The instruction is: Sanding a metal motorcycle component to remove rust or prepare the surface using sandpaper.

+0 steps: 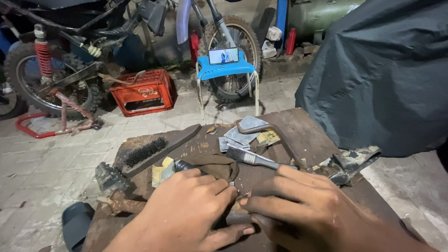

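Observation:
My left hand (186, 212) and my right hand (303, 212) meet low over a rusty brown worktable (308, 133). Both are closed around a dark rod-like metal part (237, 218) that shows between them; most of it is hidden under my fingers. A brown rag (215, 164) lies just beyond my left knuckles, next to a black round handle end (183, 165). A paintbrush with a metal ferrule (249, 157) rests just past my right hand.
A wire brush (151, 150) lies at the table's left. Grey sandpaper sheets (242, 133) and a bent rusty bar (275, 135) sit at the back. Beyond stand a blue stool (226, 71) holding a phone, a red crate (142, 91), motorbikes and a dark tarp-covered shape (378, 74).

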